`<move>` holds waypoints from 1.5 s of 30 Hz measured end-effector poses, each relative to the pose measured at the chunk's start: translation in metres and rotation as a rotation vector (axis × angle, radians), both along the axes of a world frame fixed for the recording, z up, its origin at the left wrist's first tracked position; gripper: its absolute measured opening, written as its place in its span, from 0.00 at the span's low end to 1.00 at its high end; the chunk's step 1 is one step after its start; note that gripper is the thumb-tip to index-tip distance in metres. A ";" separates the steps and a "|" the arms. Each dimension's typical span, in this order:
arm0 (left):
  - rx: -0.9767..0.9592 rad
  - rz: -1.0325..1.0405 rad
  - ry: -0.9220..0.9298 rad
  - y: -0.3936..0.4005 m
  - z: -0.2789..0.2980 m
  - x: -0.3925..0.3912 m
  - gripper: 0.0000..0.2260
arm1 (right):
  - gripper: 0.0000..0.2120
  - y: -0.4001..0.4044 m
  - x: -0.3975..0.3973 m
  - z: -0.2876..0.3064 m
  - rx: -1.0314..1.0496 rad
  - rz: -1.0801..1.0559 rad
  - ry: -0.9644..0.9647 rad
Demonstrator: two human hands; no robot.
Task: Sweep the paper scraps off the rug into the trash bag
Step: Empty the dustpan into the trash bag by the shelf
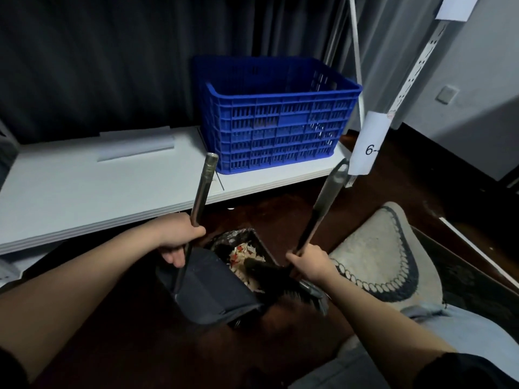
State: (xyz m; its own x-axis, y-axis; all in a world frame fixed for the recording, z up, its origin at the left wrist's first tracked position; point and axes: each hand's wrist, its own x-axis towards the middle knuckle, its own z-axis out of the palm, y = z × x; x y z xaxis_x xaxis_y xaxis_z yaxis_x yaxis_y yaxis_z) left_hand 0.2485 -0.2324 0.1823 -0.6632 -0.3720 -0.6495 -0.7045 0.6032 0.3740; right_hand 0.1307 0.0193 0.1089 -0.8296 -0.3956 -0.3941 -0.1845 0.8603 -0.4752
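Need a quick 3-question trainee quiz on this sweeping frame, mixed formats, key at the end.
1. True or false: the left hand grips the dustpan handle.
2. Where do the paper scraps lie? A) on the rug B) in the bin lined with the trash bag C) in the blue crate
3. Fill in: the right hand holds the ____, whose bristles reach toward the scraps.

Key: 1 true; 2 B; 3 broom
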 end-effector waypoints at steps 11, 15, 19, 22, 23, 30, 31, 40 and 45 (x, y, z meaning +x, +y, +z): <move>-0.024 -0.043 -0.070 0.005 0.007 -0.007 0.21 | 0.10 0.028 -0.027 0.026 -0.097 -0.058 0.057; -0.042 -0.050 -0.055 0.010 0.012 -0.013 0.19 | 0.12 0.031 -0.033 0.044 -0.053 -0.007 0.104; -0.054 -0.052 -0.007 0.014 0.019 -0.019 0.18 | 0.12 0.036 -0.039 0.056 -0.105 -0.039 0.115; -0.039 -0.034 0.057 0.018 0.026 -0.022 0.15 | 0.13 0.037 -0.044 0.067 -0.149 -0.041 0.132; -0.030 -0.025 0.080 0.019 0.029 -0.024 0.14 | 0.13 0.038 -0.046 0.073 -0.156 -0.037 0.142; -0.012 0.051 0.190 0.028 0.040 -0.051 0.17 | 0.14 0.034 -0.065 0.107 -0.252 -0.031 0.225; -0.007 0.068 0.208 0.032 0.042 -0.058 0.17 | 0.14 0.034 -0.069 0.111 -0.264 -0.033 0.238; 0.176 0.181 0.331 0.070 0.032 -0.117 0.25 | 0.11 0.025 -0.101 0.116 -0.272 0.033 0.321; 0.236 0.220 0.446 0.096 0.011 -0.152 0.20 | 0.13 0.022 -0.124 0.097 -0.305 0.018 0.298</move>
State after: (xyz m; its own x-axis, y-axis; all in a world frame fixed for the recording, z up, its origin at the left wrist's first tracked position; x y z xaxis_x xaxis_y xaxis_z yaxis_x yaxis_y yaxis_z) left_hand 0.0968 -0.1362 0.1936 -0.8163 -0.4113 -0.4056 -0.5465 0.3227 0.7728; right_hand 0.0065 0.0415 0.2055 -0.8814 -0.4725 -0.0007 -0.3661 0.6840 -0.6310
